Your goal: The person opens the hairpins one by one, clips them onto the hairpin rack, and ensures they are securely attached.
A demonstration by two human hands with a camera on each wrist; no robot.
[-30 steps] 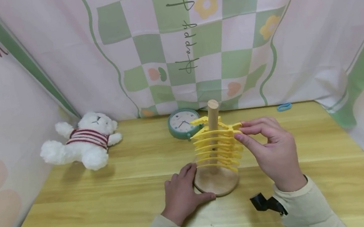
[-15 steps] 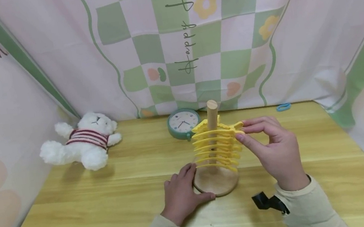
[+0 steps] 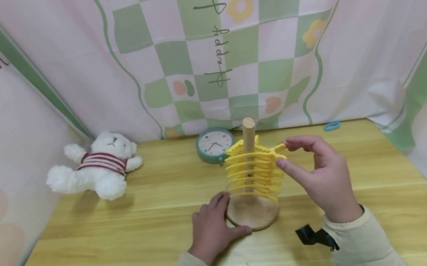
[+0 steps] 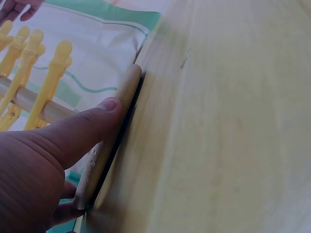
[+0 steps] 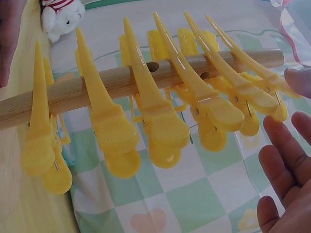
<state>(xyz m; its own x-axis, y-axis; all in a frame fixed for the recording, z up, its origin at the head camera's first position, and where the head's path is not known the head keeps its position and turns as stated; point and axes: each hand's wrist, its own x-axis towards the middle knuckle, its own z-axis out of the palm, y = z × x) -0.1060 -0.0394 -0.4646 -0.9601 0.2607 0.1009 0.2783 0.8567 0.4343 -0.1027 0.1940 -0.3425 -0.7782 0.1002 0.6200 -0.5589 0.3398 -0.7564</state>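
A wooden stand (image 3: 254, 215) has a round base and an upright post. Several yellow hair clips (image 5: 116, 128) are clamped along the post, one above another. My left hand (image 3: 213, 229) grips the base's rim on its near left side; the left wrist view shows the thumb lying along that edge. At the topmost clip (image 5: 241, 48), my right hand (image 3: 323, 176) has its thumb and forefinger spread beside the handle ends, holding nothing. The clip's handles stand apart and its jaws lie around the post. Whether a fingertip still touches the clip, I cannot tell.
A teal-rimmed clock (image 3: 215, 144) lies behind the stand. A white plush bear (image 3: 104, 165) in a striped shirt is at the back left. Near the far right edge of the wooden table (image 3: 103, 255) lies a small blue loop (image 3: 331, 126). Printed curtains stand around the table.
The right hand pinched the top clip's handles earlier; its thumb and finger have now parted from them. The clip's front end shifted in to the post. The left hand stays put.
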